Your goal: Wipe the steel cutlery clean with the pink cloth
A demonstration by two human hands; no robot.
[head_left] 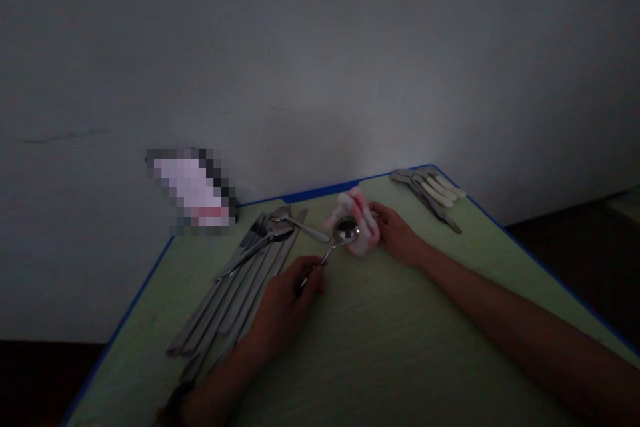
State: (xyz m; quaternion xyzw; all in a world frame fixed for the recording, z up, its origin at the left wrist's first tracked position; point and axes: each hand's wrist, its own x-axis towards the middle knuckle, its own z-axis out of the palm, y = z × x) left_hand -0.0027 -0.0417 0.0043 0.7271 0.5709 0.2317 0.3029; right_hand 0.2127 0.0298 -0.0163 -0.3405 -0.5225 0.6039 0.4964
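Observation:
My left hand [293,293] is closed around the handle of a shiny metal spoon [345,230], whose bowl points away from me. Behind the bowl, my right hand [393,230] grips a crumpled pink and white cloth [369,240]. The cloth lies against or just behind the spoon's bowl; whether they touch is hard to tell. To the left of my left hand lies a row of several metal knives [240,307], with a few spoons [280,230] resting over their far ends.
At the table's far right corner several pieces of cutlery with pale handles [440,192] lie beside darker metal ones [425,197]. A blurred-out, phone-like object [190,187] leans at the far left corner. The green table [390,347] has a blue edge and meets a grey wall [320,67].

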